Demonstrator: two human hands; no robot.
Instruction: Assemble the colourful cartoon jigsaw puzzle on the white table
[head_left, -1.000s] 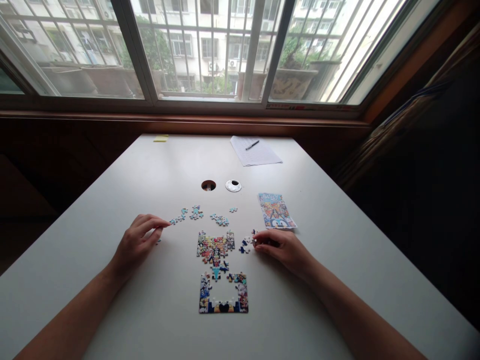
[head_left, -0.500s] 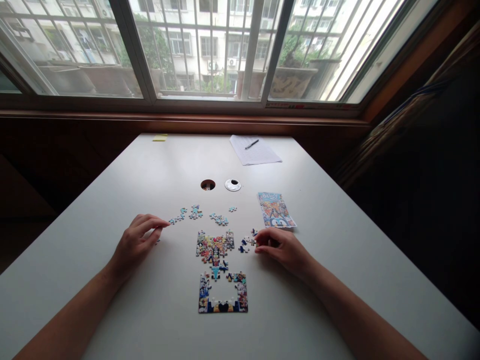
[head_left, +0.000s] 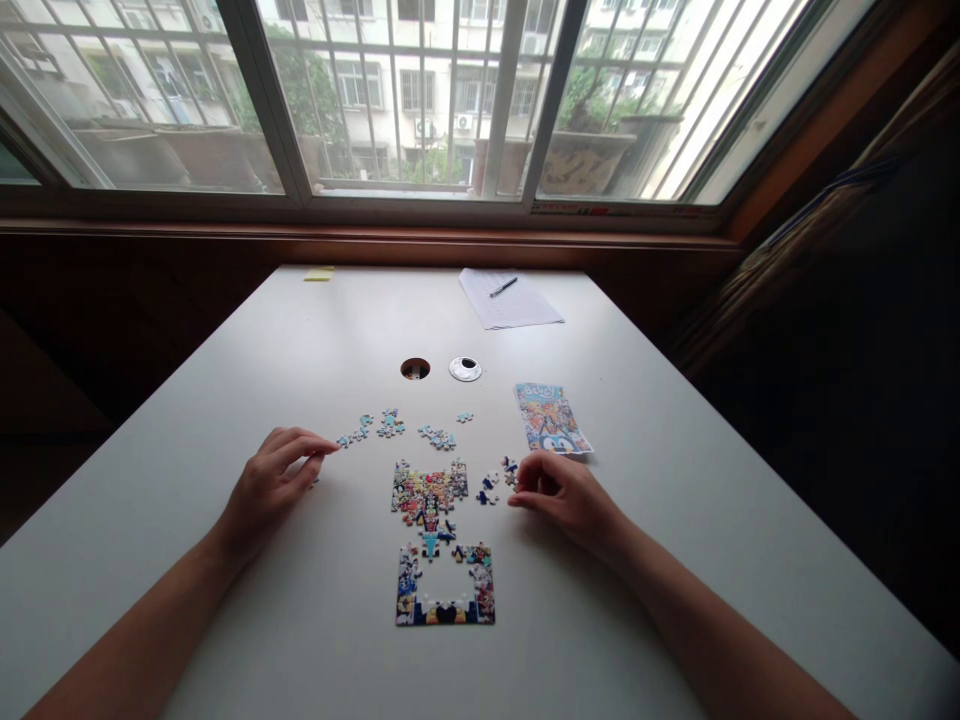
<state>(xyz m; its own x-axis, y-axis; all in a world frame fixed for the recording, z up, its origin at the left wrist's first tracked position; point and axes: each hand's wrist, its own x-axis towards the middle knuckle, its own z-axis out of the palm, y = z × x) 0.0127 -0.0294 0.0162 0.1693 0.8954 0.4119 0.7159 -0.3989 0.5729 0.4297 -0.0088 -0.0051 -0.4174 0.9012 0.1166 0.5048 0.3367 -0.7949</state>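
My left hand (head_left: 277, 475) rests on the table at left, fingers bent and apart. Its index fingertip is at the end of a row of light blue puzzle pieces (head_left: 365, 421). My right hand (head_left: 559, 487) lies right of a small group of dark and white pieces (head_left: 489, 487), fingers curled with a gap above the thumb. No piece shows in either hand. Between the hands is a joined, colourful puzzle section (head_left: 431, 490). Just below it sits a frame-like puzzle section (head_left: 448, 612) with an open middle. Part of one piece is hidden under my left hand.
More loose pieces (head_left: 437, 437) lie above the joined section. A picture card (head_left: 553, 418) is beyond my right hand. Farther back are a round table hole (head_left: 415, 369), a metal cover (head_left: 466, 369), paper sheets (head_left: 517, 308) with a pen (head_left: 504, 287), and a yellow note (head_left: 319, 273).
My right hand's fingers have lifted slightly, and more of the pieces beside them shows. My left hand and the puzzle sections stay where they were.
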